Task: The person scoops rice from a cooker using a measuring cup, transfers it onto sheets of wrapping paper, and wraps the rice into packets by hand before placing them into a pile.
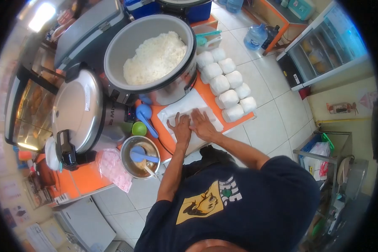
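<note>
White wrapping paper (188, 100) lies on the orange table in front of me. My left hand (181, 127) rests on it with fingers apart and bent a little. Close beside it, my right hand (202, 124) presses down on the paper, its fingers stretched out. Whether anything lies beneath the paper under my hands, I cannot tell. Behind the paper stands a large open pot of white rice (155, 59). To the right are several white paper-wrapped bundles (228, 99) in rows.
A blue rice paddle (146, 117) and a green cup (139, 129) lie left of the paper. A metal bowl (127, 145) holds another blue scoop. A lidded rice cooker (77, 109) stands farther left, near a pink plastic bag (114, 166). The table edge (239, 124) runs close by.
</note>
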`<state>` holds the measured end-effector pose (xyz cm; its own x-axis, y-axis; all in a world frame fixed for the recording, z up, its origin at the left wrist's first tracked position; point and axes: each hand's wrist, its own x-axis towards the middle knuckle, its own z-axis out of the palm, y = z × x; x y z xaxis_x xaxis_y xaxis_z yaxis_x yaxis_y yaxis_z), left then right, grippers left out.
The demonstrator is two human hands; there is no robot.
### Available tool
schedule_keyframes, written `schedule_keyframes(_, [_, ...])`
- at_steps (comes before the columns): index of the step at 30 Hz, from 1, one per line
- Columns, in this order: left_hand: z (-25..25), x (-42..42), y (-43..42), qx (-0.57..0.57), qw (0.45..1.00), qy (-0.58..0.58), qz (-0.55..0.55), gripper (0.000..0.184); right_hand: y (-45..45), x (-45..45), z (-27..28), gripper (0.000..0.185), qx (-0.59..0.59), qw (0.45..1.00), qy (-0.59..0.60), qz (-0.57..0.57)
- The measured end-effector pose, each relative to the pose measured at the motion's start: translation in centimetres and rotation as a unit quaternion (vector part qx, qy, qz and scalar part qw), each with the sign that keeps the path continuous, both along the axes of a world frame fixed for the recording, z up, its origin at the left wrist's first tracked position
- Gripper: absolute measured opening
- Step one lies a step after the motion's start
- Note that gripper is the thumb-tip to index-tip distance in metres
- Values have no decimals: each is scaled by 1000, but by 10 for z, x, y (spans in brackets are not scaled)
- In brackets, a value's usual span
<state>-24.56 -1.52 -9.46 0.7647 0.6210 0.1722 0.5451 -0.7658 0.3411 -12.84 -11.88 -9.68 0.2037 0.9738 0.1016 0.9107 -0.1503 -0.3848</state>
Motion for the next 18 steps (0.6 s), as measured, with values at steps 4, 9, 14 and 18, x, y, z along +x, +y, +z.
schedule_keyframes(4, [-32, -13, -2, -69, 996, 17, 61, 52, -24, 6, -16, 74, -54, 993, 68, -82])
schedule_keyframes(9, [-36, -30, 11, -92, 992, 64, 55, 54, -15, 18, -3, 48, -63, 990, 3, -123])
schedule_keyframes(14, [-10, -24, 26, -37, 992, 108, 61, 52, 9, 43, 0, 29, -87, 983, -29, -162])
schedule_keyframes(18, [-1, -12, 47, -79, 986, 138, 55, 43, 28, 48, 6, 28, -143, 967, -46, -205])
